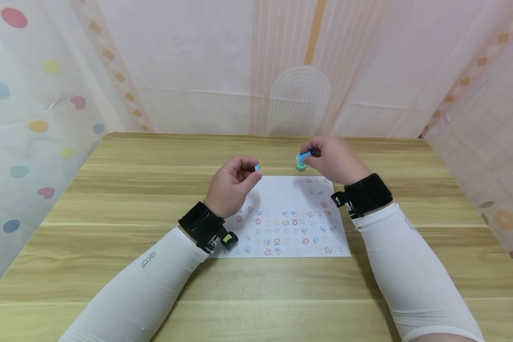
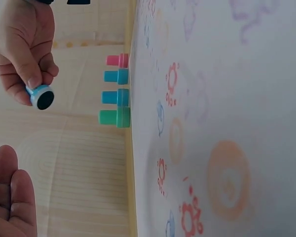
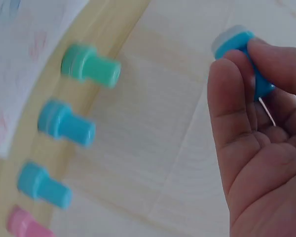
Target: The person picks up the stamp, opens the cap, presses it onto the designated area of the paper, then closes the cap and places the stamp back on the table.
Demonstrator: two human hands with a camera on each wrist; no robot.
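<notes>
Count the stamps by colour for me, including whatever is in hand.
pink stamp: 1
green stamp: 1
blue stamp: 3, a second one standing, the third held by the right hand
small blue piece: 1, pinched by the left hand
Total: 5 stamps, plus 1 loose piece

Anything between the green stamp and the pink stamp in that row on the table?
Yes: two blue stamps stand between the green stamp and the pink stamp. Left wrist view shows it best.
</notes>
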